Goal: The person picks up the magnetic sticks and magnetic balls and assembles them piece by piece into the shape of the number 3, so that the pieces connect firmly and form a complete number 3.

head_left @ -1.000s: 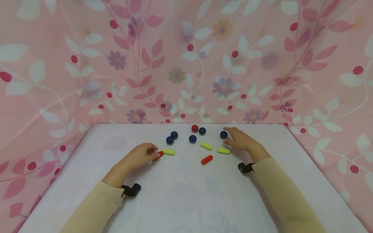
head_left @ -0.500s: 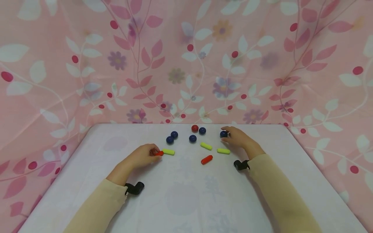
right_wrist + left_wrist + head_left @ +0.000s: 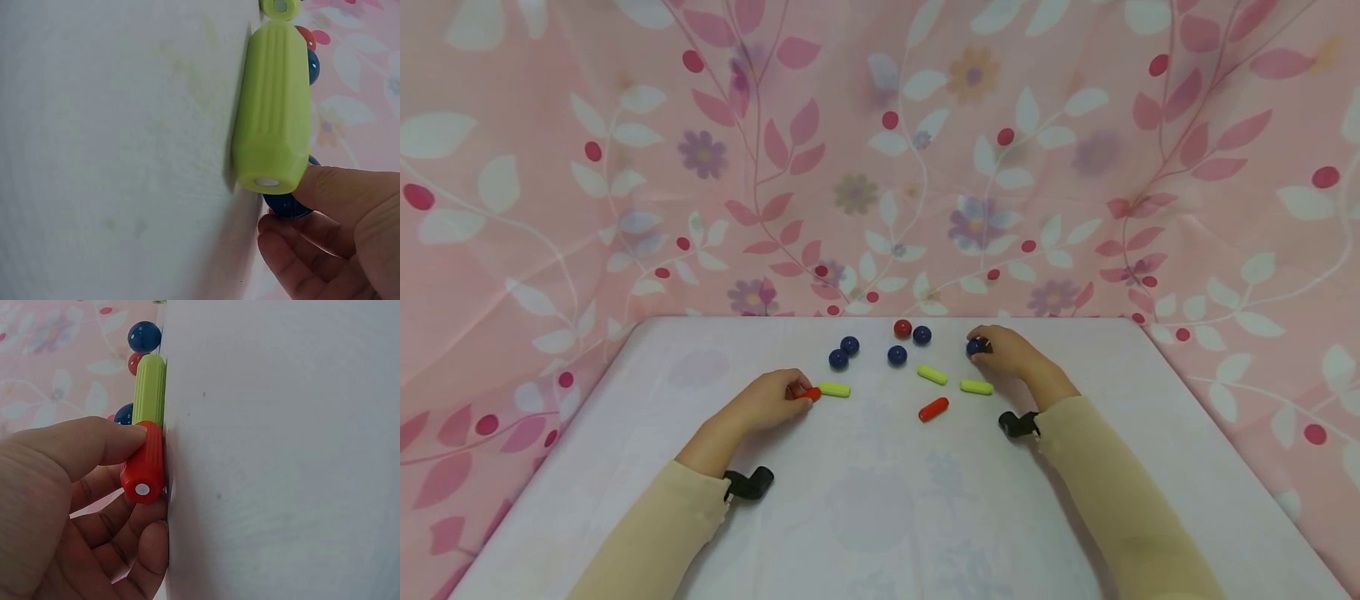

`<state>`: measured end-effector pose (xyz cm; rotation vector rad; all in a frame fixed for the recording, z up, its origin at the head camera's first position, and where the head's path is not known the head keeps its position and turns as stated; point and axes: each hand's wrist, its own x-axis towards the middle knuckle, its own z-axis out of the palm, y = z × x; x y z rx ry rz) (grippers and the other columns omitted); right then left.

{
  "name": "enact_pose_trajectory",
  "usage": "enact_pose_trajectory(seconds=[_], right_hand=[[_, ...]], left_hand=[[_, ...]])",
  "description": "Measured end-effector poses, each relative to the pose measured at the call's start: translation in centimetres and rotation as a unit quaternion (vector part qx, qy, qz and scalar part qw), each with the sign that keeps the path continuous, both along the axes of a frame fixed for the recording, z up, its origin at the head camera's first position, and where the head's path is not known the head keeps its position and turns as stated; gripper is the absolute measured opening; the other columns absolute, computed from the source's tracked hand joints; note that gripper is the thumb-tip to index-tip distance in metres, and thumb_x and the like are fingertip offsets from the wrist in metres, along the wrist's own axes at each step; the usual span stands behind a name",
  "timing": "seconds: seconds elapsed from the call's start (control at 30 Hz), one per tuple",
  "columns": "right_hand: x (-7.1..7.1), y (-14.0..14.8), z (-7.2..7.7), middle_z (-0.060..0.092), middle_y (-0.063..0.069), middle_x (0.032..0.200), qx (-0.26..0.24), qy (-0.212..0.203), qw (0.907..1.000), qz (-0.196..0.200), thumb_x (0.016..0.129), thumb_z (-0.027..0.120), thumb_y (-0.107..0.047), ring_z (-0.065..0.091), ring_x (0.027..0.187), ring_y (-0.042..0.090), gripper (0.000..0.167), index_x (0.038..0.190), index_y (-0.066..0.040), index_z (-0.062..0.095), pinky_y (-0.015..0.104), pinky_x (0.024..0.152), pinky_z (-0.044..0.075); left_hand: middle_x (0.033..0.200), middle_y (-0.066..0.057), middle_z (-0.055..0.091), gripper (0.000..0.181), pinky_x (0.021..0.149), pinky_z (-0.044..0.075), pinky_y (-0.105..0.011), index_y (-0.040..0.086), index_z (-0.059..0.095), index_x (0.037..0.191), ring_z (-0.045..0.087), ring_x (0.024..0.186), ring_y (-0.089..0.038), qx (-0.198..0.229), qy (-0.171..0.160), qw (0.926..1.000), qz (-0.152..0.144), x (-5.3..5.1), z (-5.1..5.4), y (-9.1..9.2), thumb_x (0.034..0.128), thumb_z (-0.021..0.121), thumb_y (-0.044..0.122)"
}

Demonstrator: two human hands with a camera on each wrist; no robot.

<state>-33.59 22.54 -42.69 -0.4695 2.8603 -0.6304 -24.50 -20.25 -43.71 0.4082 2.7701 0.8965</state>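
Note:
My left hand (image 3: 766, 400) pinches a red ribbed rod (image 3: 144, 464) between thumb and fingers, low over the white table. In the left wrist view the rod's near end carries a pale round spot. Its far end meets, or nearly meets, a yellow-green rod (image 3: 835, 390); I cannot tell if they are joined. At the back right, my right hand (image 3: 1013, 355) holds a dark blue ball (image 3: 975, 347) between thumb and fingers. A second yellow-green rod (image 3: 272, 106) partly hides that ball in the right wrist view.
Two dark blue balls (image 3: 838, 359) sit together left of centre. Farther back are a red ball (image 3: 902, 328) and two more blue balls (image 3: 897, 356). Another yellow-green rod (image 3: 932, 375) and a red rod (image 3: 934, 409) lie mid-table. Floral cloth (image 3: 880, 167) hangs behind the table.
My left hand has shifted slightly right and turned the red rod more in line with the yellow-green one. The right hand's fingers have closed in around the blue ball.

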Motion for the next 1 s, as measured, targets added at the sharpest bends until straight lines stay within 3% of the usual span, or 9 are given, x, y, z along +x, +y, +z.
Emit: enact_pose_trajectory(seconds=[0.37, 0.8, 1.0], right_hand=[[1.3, 0.5, 0.3, 0.061, 0.019, 0.127, -0.023, -0.009, 0.9997, 0.000, 0.094, 0.070, -0.016, 0.058, 0.111, 0.034, 0.042, 0.133, -0.003, 0.059, 0.052, 0.101, 0.045], [4.1, 1.2, 1.3, 0.065, 0.013, 0.116, -0.034, -0.008, 0.9993, 0.016, 0.093, 0.072, -0.018, 0.061, 0.100, 0.027, 0.039, 0.128, -0.003, 0.061, 0.047, 0.092, 0.051], [5.9, 1.4, 2.0, 0.066, 0.008, 0.108, -0.046, -0.025, 0.9982, 0.027, 0.091, 0.075, -0.019, 0.061, 0.095, 0.024, 0.037, 0.123, -0.005, 0.063, 0.043, 0.089, 0.053]], left_hand=[[0.090, 0.000, 0.063, 0.022, 0.070, 0.048, -0.033, 0.015, 0.067, 0.115, 0.057, 0.074, -0.015, -0.001, -0.004, 1.0000, -0.007, 0.3, 0.2, 0.0, 0.0934, 0.066, 0.019], [0.096, -0.004, 0.063, 0.027, 0.072, 0.050, -0.033, 0.017, 0.061, 0.126, 0.059, 0.074, -0.015, 0.017, -0.027, 0.9995, -0.003, 0.8, 0.4, -0.6, 0.0992, 0.060, 0.020], [0.096, -0.004, 0.061, 0.027, 0.068, 0.049, -0.033, 0.018, 0.061, 0.126, 0.058, 0.073, -0.016, 0.022, -0.018, 0.9996, 0.000, 1.2, 0.4, -1.0, 0.0993, 0.061, 0.021]])
